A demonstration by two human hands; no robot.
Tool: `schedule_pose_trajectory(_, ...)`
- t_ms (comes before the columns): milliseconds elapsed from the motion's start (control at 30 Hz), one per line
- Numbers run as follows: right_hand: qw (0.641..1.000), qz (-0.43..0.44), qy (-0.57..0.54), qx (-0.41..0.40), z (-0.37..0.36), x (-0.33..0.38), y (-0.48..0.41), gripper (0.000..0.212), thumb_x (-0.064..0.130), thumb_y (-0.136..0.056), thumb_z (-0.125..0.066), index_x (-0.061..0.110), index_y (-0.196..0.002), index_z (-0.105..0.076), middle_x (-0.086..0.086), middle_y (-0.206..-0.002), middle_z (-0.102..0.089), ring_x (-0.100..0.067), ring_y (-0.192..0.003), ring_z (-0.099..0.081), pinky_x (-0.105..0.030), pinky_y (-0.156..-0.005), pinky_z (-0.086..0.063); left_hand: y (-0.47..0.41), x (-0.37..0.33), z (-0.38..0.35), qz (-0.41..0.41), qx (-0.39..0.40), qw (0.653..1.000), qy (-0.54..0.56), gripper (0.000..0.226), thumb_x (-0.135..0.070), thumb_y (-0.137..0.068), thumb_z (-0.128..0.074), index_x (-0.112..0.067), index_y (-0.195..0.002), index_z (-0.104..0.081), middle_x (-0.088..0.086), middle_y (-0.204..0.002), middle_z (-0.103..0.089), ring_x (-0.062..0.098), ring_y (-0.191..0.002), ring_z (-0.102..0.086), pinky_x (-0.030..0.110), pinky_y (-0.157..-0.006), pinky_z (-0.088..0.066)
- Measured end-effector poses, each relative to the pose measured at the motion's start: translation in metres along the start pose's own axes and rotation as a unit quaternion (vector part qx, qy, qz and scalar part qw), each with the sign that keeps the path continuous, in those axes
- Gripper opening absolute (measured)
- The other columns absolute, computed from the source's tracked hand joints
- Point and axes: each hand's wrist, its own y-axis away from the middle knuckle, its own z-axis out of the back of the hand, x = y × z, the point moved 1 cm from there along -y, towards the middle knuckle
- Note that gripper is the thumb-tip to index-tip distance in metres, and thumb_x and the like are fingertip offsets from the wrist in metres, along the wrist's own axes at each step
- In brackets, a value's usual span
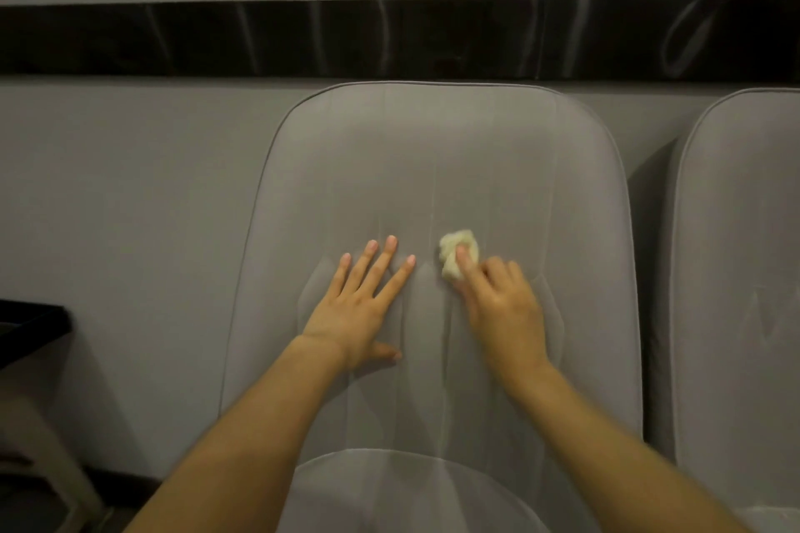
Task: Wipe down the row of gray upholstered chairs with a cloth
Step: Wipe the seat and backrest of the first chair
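A gray upholstered chair (433,160) fills the middle of the head view, its backrest facing me. My left hand (359,307) lies flat on the backrest with fingers spread and straight. Just to its right, my right hand (502,303) holds a small crumpled pale yellow cloth (454,253) against the fabric, fingers curled round it. The rounded seat cushion (389,489) shows at the bottom between my forearms.
A second gray chair (744,273) stands close on the right, a narrow gap between the two. Behind runs a gray wall with a dark glossy band (389,39). A dark object (30,320) and a pale leg sit at the lower left.
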Motion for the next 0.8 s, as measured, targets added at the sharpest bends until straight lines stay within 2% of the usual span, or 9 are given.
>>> schedule_pose_trajectory(67,0.998,0.036,0.001,0.043,-0.004,0.007,0.034,0.054,0.003,-0.061,-0.087,0.004,-0.111,-0.068,-0.008,-0.073,-0.054,-0.022,-0.064,-0.04,-0.032,-0.055,-0.035,0.002,-0.001,0.0,0.0,-0.009,1.0,0.0,0.117,-0.059,-0.081,-0.061,-0.028,-0.125,0.043,0.0,-0.134,0.05,0.021,-0.125,0.043,0.039,-0.109,0.021)
schedule_pose_trajectory(167,0.995,0.051,-0.025,0.08,0.002,0.009,0.039,0.048,0.009,-0.06,-0.088,0.005,-0.104,-0.07,-0.006,-0.07,-0.055,-0.022,-0.058,-0.047,-0.031,-0.048,-0.038,0.008,-0.002,-0.003,0.002,-0.004,1.0,0.008,0.116,-0.057,-0.082,-0.061,-0.026,-0.128,0.04,0.0,-0.136,0.047,0.019,-0.13,0.039,0.038,-0.111,0.02)
schedule_pose_trajectory(267,0.997,0.048,-0.039,0.046,0.014,0.015,0.016,0.028,0.019,-0.079,-0.072,0.005,-0.103,-0.07,-0.007,-0.07,-0.054,-0.025,-0.059,-0.051,-0.031,-0.045,-0.039,0.011,0.0,-0.007,0.004,0.016,1.0,0.007,0.117,-0.056,-0.082,-0.063,-0.024,-0.13,0.038,-0.001,-0.137,0.045,0.02,-0.136,0.035,0.037,-0.111,0.019)
schedule_pose_trajectory(333,0.999,0.012,-0.05,-0.015,0.017,0.011,-0.007,0.033,0.025,-0.088,-0.054,0.004,-0.109,-0.068,-0.009,-0.073,-0.055,-0.027,-0.064,-0.051,-0.033,-0.048,-0.042,0.01,0.002,-0.008,0.001,0.02,1.0,0.014,0.116,-0.055,-0.082,-0.063,-0.025,-0.13,0.038,-0.003,-0.137,0.045,0.022,-0.139,0.031,0.036,-0.111,0.018)
schedule_pose_trajectory(400,0.998,-0.018,-0.041,-0.046,0.014,0.004,-0.023,0.036,0.026,-0.089,-0.051,0.002,-0.111,-0.066,-0.011,-0.075,-0.057,-0.027,-0.067,-0.05,-0.034,-0.052,-0.042,0.009,0.005,-0.007,-0.006,0.015,1.0,0.017,0.115,-0.054,-0.083,-0.063,-0.026,-0.13,0.037,-0.004,-0.137,0.044,0.02,-0.139,0.031,0.036,-0.112,0.017)
schedule_pose_trajectory(500,1.0,0.012,0.0,-0.015,-0.001,0.005,0.008,0.031,0.017,-0.084,-0.064,0.002,-0.111,-0.066,-0.011,-0.073,-0.055,-0.024,-0.067,-0.041,-0.035,-0.057,-0.036,0.009,0.007,-0.01,-0.016,0.006,1.0,0.02,0.114,-0.055,-0.082,-0.062,-0.026,-0.131,0.036,-0.004,-0.137,0.043,0.019,-0.138,0.031,0.037,-0.113,0.016)
schedule_pose_trajectory(567,0.999,0.036,0.004,0.036,-0.007,0.012,0.046,0.04,0.009,-0.071,-0.08,0.003,-0.109,-0.068,-0.008,-0.071,-0.054,-0.021,-0.066,-0.037,-0.032,-0.058,-0.031,0.008,0.006,-0.011,-0.015,0.0,1.0,0.022,0.114,-0.058,-0.082,-0.061,-0.025,-0.132,0.036,-0.004,-0.14,0.043,0.023,-0.141,0.029,0.038,-0.113,0.016)
schedule_pose_trajectory(667,0.995,0.036,-0.006,0.094,0.003,0.021,0.066,0.042,0.013,-0.064,-0.086,0.008,-0.103,-0.071,-0.005,-0.069,-0.054,-0.021,-0.061,-0.045,-0.031,-0.049,-0.036,0.01,0.004,-0.01,-0.014,-0.02,0.999,0.024,0.112,-0.059,-0.083,-0.058,-0.023,-0.139,0.032,0.002,-0.152,0.035,0.024,-0.142,0.026,0.038,-0.114,0.014)
schedule_pose_trajectory(800,0.999,-0.009,-0.035,0.03,0.028,0.019,0.024,0.033,0.022,-0.082,-0.059,0.007,-0.111,-0.068,-0.01,-0.077,-0.058,-0.029,-0.065,-0.055,-0.029,-0.046,-0.044,0.019,-0.004,-0.018,0.0,-0.067,0.998,0.017,0.111,-0.06,-0.084,-0.056,-0.023,-0.135,0.036,0.002,-0.149,0.038,0.023,-0.139,0.032,0.041,-0.114,0.015)
